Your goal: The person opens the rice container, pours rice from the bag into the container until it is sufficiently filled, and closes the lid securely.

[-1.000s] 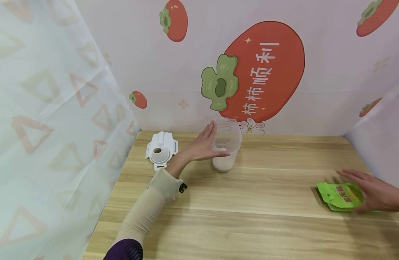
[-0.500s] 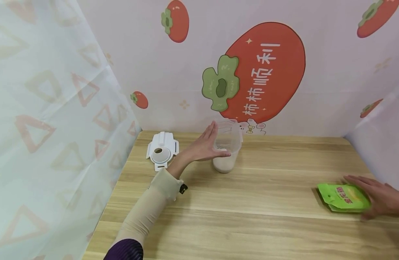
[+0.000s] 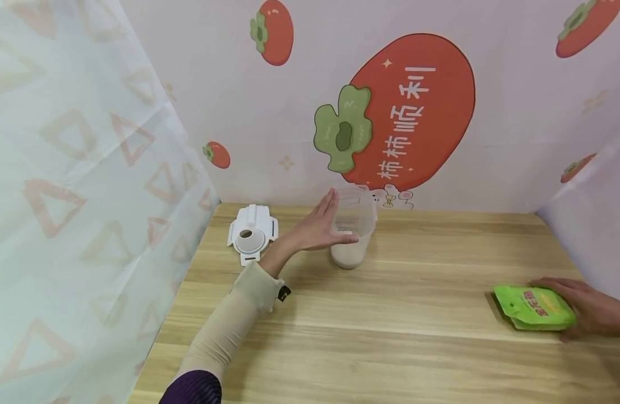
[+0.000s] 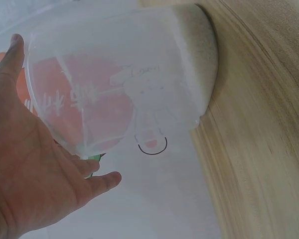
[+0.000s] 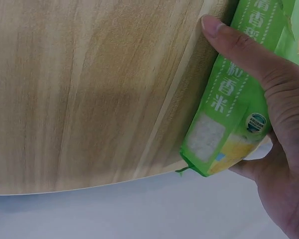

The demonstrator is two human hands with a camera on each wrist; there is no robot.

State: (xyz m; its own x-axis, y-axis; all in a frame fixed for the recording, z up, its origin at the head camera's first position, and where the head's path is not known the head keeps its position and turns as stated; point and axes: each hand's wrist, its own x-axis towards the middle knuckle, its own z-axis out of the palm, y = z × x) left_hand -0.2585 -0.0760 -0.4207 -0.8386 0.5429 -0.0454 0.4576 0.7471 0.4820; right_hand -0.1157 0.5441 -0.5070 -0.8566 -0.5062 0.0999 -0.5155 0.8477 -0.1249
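In the head view, a clear plastic container (image 3: 354,219) stands upright at the back of the table, its bottom filled with whitish grains that also show in the left wrist view. My left hand (image 3: 317,224) rests at the container's left side with fingers straight and thumb spread across its front. At the right lies a green bag of rice (image 3: 534,308). My right hand (image 3: 595,308) holds its right end, thumb on the near side and fingers on the far side. A clear window showing white grains (image 5: 205,138) is visible on the bag in the right wrist view.
A white lid (image 3: 251,233) with a round spout and side flaps lies at the back left, beside my left forearm. The wooden table (image 3: 390,348) meets a printed back wall (image 3: 299,112) and a left side wall (image 3: 113,196).
My right hand has shifted right and down from over the bag of rice to its right end and closed in on it. My left hand and the container have stayed put.
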